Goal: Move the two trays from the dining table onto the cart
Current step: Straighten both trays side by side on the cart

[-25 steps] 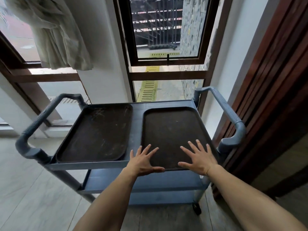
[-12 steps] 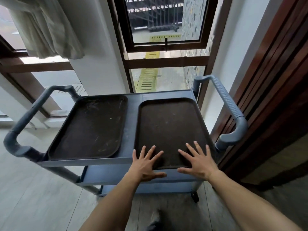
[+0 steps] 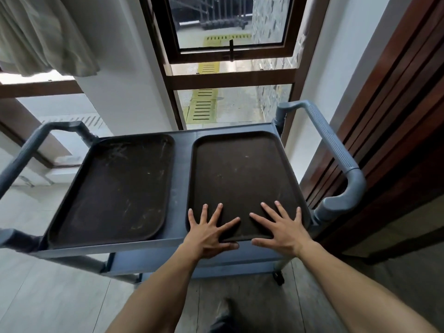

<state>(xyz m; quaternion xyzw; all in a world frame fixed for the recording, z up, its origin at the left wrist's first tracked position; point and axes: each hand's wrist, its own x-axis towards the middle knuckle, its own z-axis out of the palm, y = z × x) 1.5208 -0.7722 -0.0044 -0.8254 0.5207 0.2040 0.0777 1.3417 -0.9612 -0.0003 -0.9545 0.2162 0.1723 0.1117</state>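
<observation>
While both hands lie spread over the near end of one tray, the scene reads as follows.

Left hand: the left hand (image 3: 208, 233) is flat with splayed fingers on the near left corner of the right tray (image 3: 242, 181); its thumb appears to curl under the near rim, so it may be pinching the edge lightly, though I cannot tell for sure.
Right hand: the right hand (image 3: 282, 228) is flat and released, palm down on the near right part of the same tray, gripping nothing.
Right tray: it rests on the top shelf of the cart (image 3: 181, 169), on the right side, its near edge at or slightly past the shelf's front lip.
Left tray: the left tray (image 3: 114, 191) lies on the same shelf just beside it, apart from it, with a strip of bare shelf between; no hand touches it.
Orientation: each tray's long axis runs away from the person toward the window (image 3: 230, 22), short ends near and far; the two lie roughly parallel, the left one turned slightly.
Step in hand: judged as seating the second tray, the last placement.
Next move: probably a short push forward to square the tray, then lifting both hands clear.
Cart handles: the right handle (image 3: 336, 150) stands just beside the right tray's outer edge.
</observation>
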